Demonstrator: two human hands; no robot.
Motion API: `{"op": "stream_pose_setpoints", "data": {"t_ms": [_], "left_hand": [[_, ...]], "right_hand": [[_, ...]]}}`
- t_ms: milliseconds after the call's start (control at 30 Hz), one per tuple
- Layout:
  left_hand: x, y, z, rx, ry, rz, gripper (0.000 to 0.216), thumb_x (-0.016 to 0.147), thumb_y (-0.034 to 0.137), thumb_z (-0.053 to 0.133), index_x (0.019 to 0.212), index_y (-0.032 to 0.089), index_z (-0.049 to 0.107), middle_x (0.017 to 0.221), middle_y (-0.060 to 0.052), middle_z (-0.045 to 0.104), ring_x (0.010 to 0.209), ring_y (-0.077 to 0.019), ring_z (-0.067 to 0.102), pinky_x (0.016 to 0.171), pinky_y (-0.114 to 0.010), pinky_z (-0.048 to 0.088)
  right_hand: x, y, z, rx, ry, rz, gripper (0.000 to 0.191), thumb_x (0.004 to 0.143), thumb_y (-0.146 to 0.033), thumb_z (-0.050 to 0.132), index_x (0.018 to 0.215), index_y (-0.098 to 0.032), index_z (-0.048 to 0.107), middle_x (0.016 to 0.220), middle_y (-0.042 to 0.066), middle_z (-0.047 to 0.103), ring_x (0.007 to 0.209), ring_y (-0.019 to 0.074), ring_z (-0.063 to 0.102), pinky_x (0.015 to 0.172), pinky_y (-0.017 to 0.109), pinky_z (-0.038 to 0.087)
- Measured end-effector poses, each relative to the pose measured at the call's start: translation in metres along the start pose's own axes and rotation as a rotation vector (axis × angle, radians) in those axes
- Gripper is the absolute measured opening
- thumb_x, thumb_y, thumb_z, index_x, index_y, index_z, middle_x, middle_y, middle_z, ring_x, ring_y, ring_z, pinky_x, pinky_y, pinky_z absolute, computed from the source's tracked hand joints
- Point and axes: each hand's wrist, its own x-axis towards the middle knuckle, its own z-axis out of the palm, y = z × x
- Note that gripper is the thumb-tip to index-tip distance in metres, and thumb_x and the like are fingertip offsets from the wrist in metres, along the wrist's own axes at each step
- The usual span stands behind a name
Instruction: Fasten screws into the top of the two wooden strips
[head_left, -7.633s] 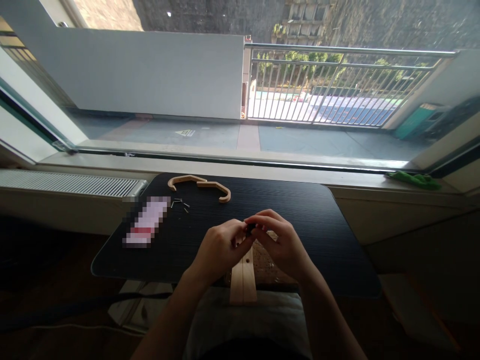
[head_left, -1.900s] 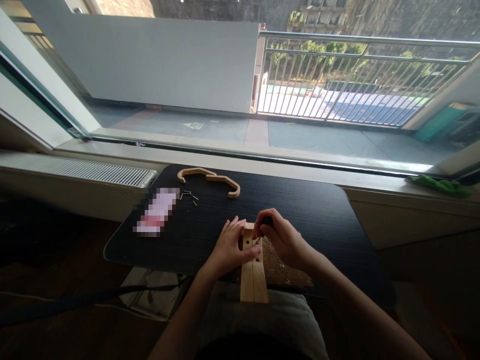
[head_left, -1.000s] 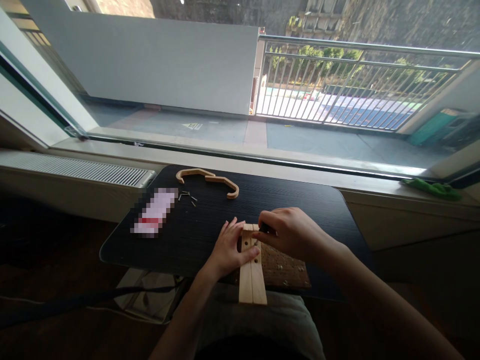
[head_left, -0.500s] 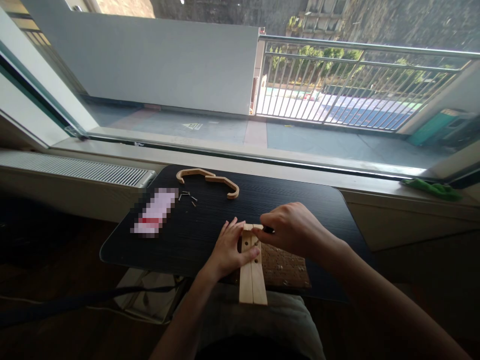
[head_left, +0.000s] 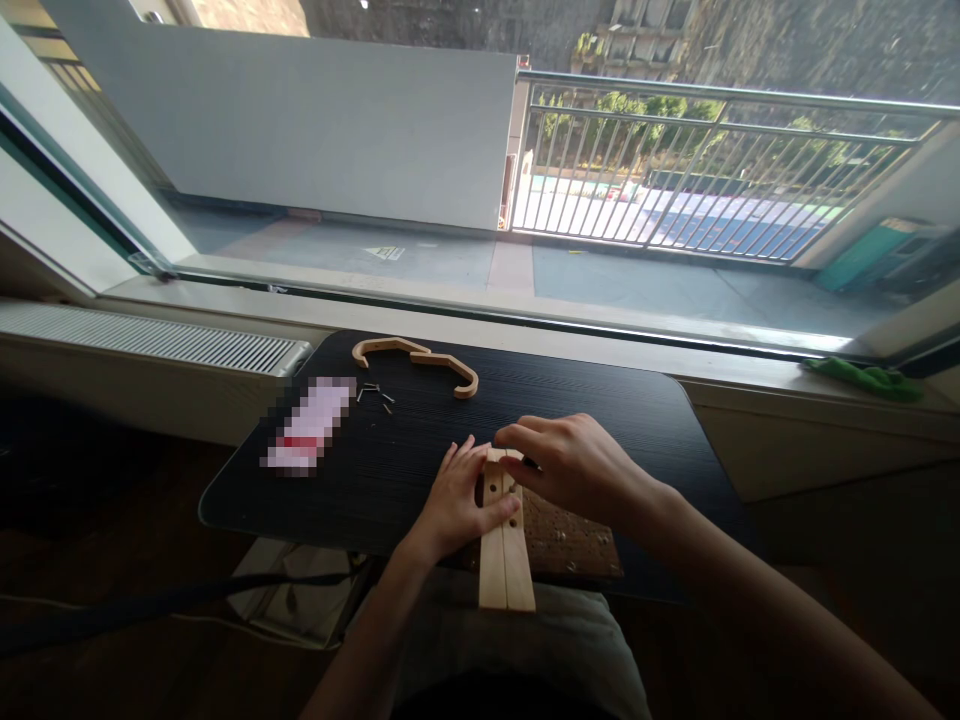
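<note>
Two pale wooden slats [head_left: 506, 575] lie side by side, with round holes near their far end, overhanging the near table edge. My left hand [head_left: 456, 500] grips them, its thumb across the top and its fingers along the left side. Over their far right corner is my right hand [head_left: 566, 455], its fingers bent around a small dark tool [head_left: 531, 463] that mostly hides under the palm; its kind cannot be made out. Beneath the slats, a worn brown board [head_left: 574, 540] shows on the right.
Two curved wooden hooks [head_left: 454, 372] rest at the back of the black table [head_left: 600, 400]. Several screws [head_left: 375, 390] lie near them, beside a blurred pink packet [head_left: 311, 425]. A window sill [head_left: 465, 315] borders the far side; a radiator [head_left: 165, 335] stands left.
My right hand has turned and loosened a little, its fingers reaching further left over the slats' far end. My left hand and the slats stay in place.
</note>
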Motion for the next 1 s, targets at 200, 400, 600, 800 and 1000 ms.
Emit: {"op": "stream_pose_setpoints", "data": {"t_ms": [200,400,600,800,1000], "left_hand": [[0.0,-0.001,0.001,0.004,-0.001,-0.017,0.055,0.076,0.045,0.071,0.124,0.022,0.058,0.143,-0.012,0.056,0.146,-0.0379,0.033,0.121,-0.06,0.017],[0.0,-0.002,0.001,0.001,-0.001,-0.018,0.057,0.076,0.043,0.07,0.127,0.022,0.056,0.141,-0.012,0.057,0.146,-0.0373,0.032,0.121,-0.06,0.016],[0.0,-0.003,0.003,0.004,0.014,-0.004,0.058,0.075,0.045,0.07,0.127,0.021,0.056,0.142,-0.012,0.056,0.145,-0.0386,0.034,0.121,-0.06,0.017],[0.0,-0.004,0.003,0.006,0.022,-0.003,0.061,0.075,0.045,0.071,0.13,0.022,0.055,0.143,-0.012,0.056,0.145,-0.0383,0.034,0.121,-0.06,0.017],[0.0,-0.001,0.002,-0.005,0.008,-0.021,0.063,0.076,0.044,0.07,0.132,0.02,0.053,0.144,-0.013,0.055,0.146,-0.0371,0.031,0.121,-0.059,0.015]], "right_hand": [[0.001,0.001,-0.001,-0.051,-0.047,0.008,0.022,0.098,-0.03,0.053,0.082,-0.018,0.061,0.07,-0.002,0.064,0.051,0.0091,0.045,0.052,0.028,0.015],[0.006,-0.007,-0.009,-0.148,-0.142,0.149,0.031,0.1,-0.04,0.05,0.079,-0.018,0.06,0.058,0.001,0.061,0.05,0.0132,0.052,0.052,0.03,0.014],[0.005,-0.01,-0.022,-0.096,-0.214,0.092,0.013,0.094,-0.033,0.053,0.089,-0.021,0.053,0.066,0.001,0.066,0.051,0.0142,0.055,0.051,0.029,0.013],[-0.001,-0.004,-0.028,-0.023,-0.289,0.069,0.008,0.094,-0.025,0.045,0.099,-0.02,0.049,0.072,0.001,0.067,0.054,0.0154,0.055,0.053,0.03,0.017],[-0.003,0.0,-0.036,0.091,-0.377,0.085,0.007,0.097,-0.024,0.043,0.095,-0.02,0.048,0.078,0.003,0.067,0.059,0.0143,0.054,0.053,0.028,0.023]]}}
